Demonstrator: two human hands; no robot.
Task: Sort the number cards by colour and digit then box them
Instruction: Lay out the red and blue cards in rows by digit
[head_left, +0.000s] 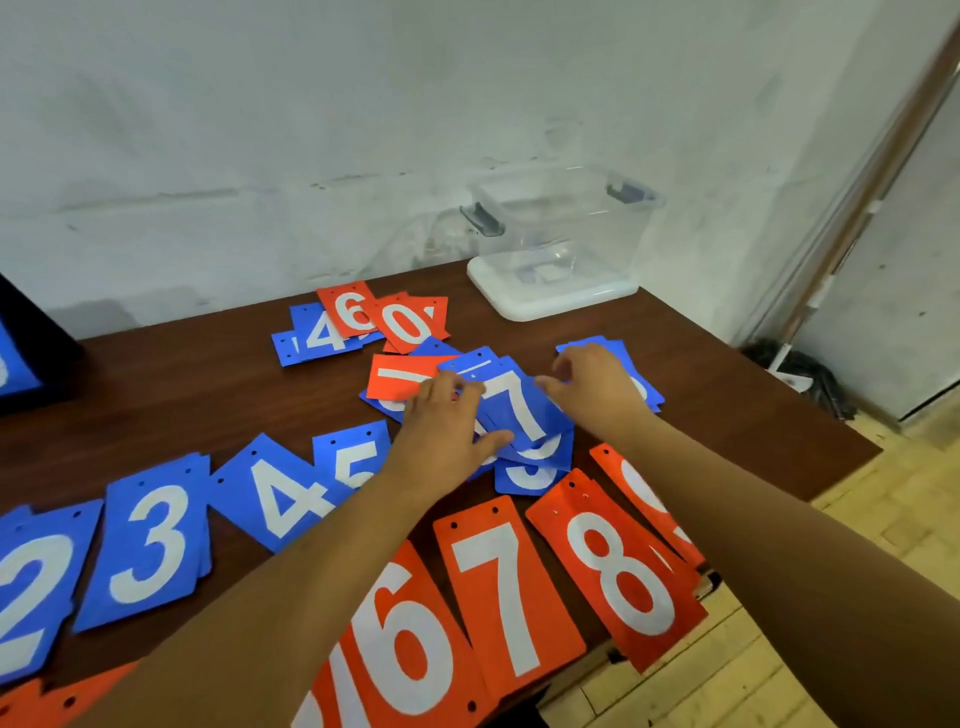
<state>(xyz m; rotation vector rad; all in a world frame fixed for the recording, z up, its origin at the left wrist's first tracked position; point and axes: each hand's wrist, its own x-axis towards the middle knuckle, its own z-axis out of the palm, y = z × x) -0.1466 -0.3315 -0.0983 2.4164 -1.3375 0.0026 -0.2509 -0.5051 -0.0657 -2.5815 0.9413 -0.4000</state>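
Observation:
A loose heap of blue cards lies mid-table, topped by a blue 7 card (519, 402). My left hand (447, 423) grips the left edge of that blue stack, thumb under it. My right hand (597, 384) hovers at the stack's right edge, fingers curled, over more blue cards (631, 358). Sorted blue piles 2 (31, 587), 3 (150, 540), 4 (280, 493), 5 (353, 457) line the left. Red piles 6 (405, 634), 7 (509, 587), 8 (618, 571) and a 9 (644, 493) lie near me. A red 1 card (395, 376) sits beside the heap.
A clear plastic box (561, 228) stands on its white lid (550, 299) at the table's back right. Unsorted cards, blue 4 (322, 332), red 6 (350, 312), red 0 (410, 322), lie behind the heap. The table edge (831, 467) drops off at right. A dark frame (26, 358) stands far left.

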